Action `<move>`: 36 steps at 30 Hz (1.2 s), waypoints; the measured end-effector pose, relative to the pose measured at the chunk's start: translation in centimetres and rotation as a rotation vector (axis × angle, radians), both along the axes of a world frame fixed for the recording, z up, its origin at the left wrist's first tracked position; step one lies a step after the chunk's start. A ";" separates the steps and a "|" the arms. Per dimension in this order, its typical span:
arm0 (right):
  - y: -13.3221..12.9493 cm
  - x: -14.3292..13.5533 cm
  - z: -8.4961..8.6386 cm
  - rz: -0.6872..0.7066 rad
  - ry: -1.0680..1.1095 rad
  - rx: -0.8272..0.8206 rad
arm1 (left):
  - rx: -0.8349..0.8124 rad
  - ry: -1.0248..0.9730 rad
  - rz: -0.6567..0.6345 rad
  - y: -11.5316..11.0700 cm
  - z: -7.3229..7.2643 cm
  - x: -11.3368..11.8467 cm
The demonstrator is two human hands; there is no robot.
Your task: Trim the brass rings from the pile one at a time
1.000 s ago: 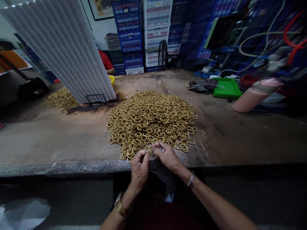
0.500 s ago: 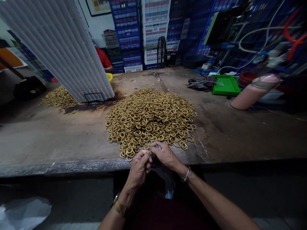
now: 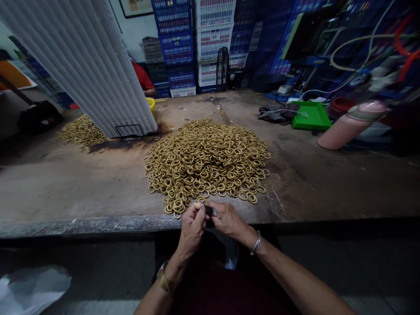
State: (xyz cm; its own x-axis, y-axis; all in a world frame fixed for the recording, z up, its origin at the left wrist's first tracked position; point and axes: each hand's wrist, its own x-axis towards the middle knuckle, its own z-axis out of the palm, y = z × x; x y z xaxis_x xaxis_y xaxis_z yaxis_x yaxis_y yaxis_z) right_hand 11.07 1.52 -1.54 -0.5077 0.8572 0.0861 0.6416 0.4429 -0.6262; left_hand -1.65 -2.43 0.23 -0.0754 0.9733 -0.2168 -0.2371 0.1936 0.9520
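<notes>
A big heap of brass-coloured rings (image 3: pixel 206 153) lies on the worn table (image 3: pixel 108 183), spreading almost to its front edge. Just below the heap, my left hand (image 3: pixel 193 227) is closed in a pinch, thumb against the fingers. Close beside it, my right hand (image 3: pixel 229 221) is closed too. A small dark piece (image 3: pixel 209 210) shows between the two hands, with a greyish bit by the right fingers. It is too small and dim to name, and what each hand grips is largely hidden by the fingers.
A tall white corrugated panel (image 3: pixel 88 65) stands at the left, a smaller ring pile (image 3: pixel 82 131) behind it. At the right are a green tray (image 3: pixel 311 116) and a pink cylinder (image 3: pixel 344 129). Stacked crates (image 3: pixel 215 41) line the back; a person's red sleeve (image 3: pixel 142 78) shows beyond the panel.
My right hand has turned a little and its fingers have drawn in. The dark piece now shows between my hands. The ring heap looks unchanged; the whole view has shifted slightly.
</notes>
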 end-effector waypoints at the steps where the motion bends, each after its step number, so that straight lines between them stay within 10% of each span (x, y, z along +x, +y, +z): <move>1: 0.0 0.0 0.0 0.008 -0.037 0.000 | -0.005 0.000 -0.002 -0.1 0.0 0.0; 25: 2.8 -2.7 0.9 -0.204 -0.332 0.058 | -0.242 -0.690 0.006 -0.9 0.0 -2.1; 36: 2.6 -1.7 0.0 -0.188 0.047 0.083 | -0.071 -0.143 0.157 0.1 -0.7 -1.1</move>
State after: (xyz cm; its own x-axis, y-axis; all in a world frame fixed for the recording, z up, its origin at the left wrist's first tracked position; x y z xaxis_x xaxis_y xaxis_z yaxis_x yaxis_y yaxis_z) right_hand 9.41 4.16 -1.50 -0.3327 0.9256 0.1806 0.6887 0.3693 -0.6239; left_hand -2.74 -2.31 -0.47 -0.1885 0.9340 -0.3036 -0.4009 0.2090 0.8919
